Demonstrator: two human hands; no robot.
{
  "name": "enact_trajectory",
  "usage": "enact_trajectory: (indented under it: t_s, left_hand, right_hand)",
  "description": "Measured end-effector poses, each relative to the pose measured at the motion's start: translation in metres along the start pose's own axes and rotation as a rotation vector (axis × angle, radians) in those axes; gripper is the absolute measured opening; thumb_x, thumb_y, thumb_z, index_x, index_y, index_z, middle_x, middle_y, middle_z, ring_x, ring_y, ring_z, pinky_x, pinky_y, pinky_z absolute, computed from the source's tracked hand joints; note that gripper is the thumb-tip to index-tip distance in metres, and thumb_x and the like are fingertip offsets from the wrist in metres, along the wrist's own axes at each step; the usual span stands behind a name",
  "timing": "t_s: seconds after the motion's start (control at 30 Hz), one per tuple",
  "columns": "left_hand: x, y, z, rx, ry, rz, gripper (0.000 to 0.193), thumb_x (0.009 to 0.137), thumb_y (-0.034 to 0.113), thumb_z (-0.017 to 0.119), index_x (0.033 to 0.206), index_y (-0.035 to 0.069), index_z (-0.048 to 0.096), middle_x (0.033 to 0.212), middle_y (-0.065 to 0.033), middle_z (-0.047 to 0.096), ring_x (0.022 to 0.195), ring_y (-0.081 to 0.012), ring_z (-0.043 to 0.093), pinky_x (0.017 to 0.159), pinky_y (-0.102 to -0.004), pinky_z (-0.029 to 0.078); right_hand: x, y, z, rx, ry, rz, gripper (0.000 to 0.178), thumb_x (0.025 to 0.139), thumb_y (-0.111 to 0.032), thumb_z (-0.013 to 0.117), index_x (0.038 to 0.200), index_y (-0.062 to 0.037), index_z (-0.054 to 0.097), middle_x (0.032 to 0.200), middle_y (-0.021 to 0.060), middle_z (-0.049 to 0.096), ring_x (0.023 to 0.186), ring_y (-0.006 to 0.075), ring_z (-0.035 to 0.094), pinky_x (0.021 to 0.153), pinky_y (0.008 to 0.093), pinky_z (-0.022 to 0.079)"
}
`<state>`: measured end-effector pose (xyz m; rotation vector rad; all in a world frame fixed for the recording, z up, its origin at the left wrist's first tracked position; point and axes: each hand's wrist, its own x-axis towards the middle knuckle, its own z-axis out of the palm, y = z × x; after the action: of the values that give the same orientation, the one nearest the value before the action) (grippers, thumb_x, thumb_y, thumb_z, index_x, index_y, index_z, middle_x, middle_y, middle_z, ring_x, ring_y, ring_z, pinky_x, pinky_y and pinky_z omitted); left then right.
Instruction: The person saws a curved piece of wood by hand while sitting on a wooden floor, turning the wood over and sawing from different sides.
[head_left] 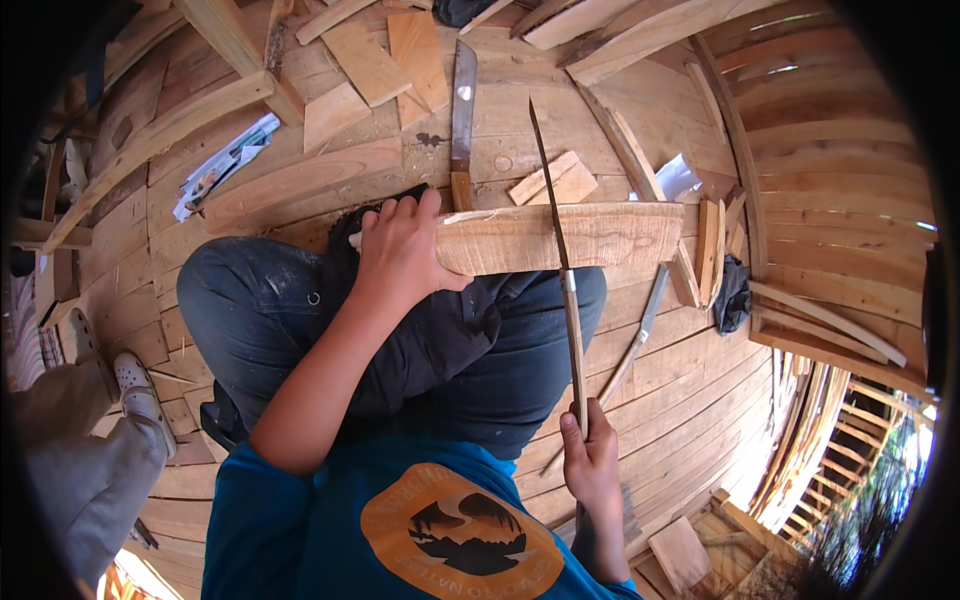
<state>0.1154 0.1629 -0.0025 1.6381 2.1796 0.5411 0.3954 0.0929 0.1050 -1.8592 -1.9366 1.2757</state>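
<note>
A thick, pale wooden board (625,235) lies across my lap with its rough sawn side showing. My left hand (400,245) is closed around its left end, the fingers over the far edge. In my right hand (592,450) is the long wooden handle of a knife (574,340), gripped near its lower end. Its narrow dark blade crosses over the board right of the middle and points away from me. Whether the edge touches the wood I cannot tell. Dark cloth (430,335) is bunched on my lap under the left forearm.
Beyond the board, a machete (463,110) lies on the plank floor (700,370). Another long-handled blade (650,310) rests right of my knee. Wood offcuts (365,65) and a curved plank (310,180) lie ahead. Someone in grey trousers and white clogs (145,400) is at left.
</note>
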Motion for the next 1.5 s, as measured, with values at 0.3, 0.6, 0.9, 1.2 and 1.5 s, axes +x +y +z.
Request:
enact_trajectory:
  t_s: [0.3, 0.6, 0.9, 1.2, 1.5]
  left_hand:
    - [0.042, 0.011, -0.063, -0.008, -0.189, -0.008, 0.100, 0.053, 0.047, 0.087, 0.124, -0.009, 0.045, 0.105, -0.0317, 0.063, 0.099, -0.0399, 0.065, 0.087, -0.0433, 0.052]
    - [0.052, -0.046, -0.072, -0.440, -0.726, -0.144, 0.098, 0.075, 0.061, 0.069, 0.137, -0.008, 0.040, 0.126, -0.0259, 0.057, 0.119, -0.0322, 0.056, 0.100, -0.0351, 0.043]
    - [0.038, -0.070, -0.028, -1.744, -1.060, -0.116, 0.054, 0.076, 0.029, 0.068, 0.120, 0.011, 0.044, 0.097, -0.0020, 0.046, 0.092, -0.0136, 0.049, 0.084, -0.0303, 0.044]
    - [0.008, 0.017, 0.010, -2.020, -1.074, 0.040, 0.085, 0.058, 0.034, 0.072, 0.132, 0.003, 0.044, 0.120, -0.0163, 0.051, 0.121, -0.0337, 0.050, 0.108, -0.0490, 0.037]
    - [-0.002, 0.023, 0.017, -2.033, -1.029, 0.044, 0.090, 0.064, 0.025, 0.070, 0.143, 0.000, 0.036, 0.143, -0.0193, 0.045, 0.134, -0.0365, 0.042, 0.113, -0.0512, 0.031]
  right_hand:
    - [0.057, -0.025, -0.001, -0.096, 0.157, -0.144, 0.025, 0.100, -0.021, 0.055, 0.090, 0.0025, 0.053, 0.059, 0.0196, 0.051, 0.050, 0.0294, 0.048, 0.049, 0.0389, 0.037]
    - [0.095, -0.039, -0.003, 0.198, 0.118, -0.294, 0.020, 0.098, -0.019, 0.058, 0.089, -0.0008, 0.056, 0.058, 0.0132, 0.050, 0.051, 0.0193, 0.048, 0.051, 0.0341, 0.040]
    - [0.104, -0.050, -0.002, 0.329, 0.113, -0.246, 0.023, 0.095, -0.021, 0.062, 0.085, -0.0008, 0.055, 0.062, 0.0019, 0.048, 0.061, 0.0087, 0.043, 0.054, 0.0293, 0.038]
    - [0.096, -0.040, -0.007, 0.413, 0.237, -0.194, 0.022, 0.091, -0.018, 0.068, 0.085, -0.0043, 0.051, 0.069, -0.0026, 0.046, 0.065, 0.0068, 0.042, 0.058, 0.0250, 0.036]
    - [0.087, -0.009, -0.010, 0.796, -0.127, 0.042, 0.033, 0.081, -0.019, 0.077, 0.088, -0.0080, 0.047, 0.072, 0.0020, 0.055, 0.052, 0.0074, 0.050, 0.045, 0.0225, 0.040]
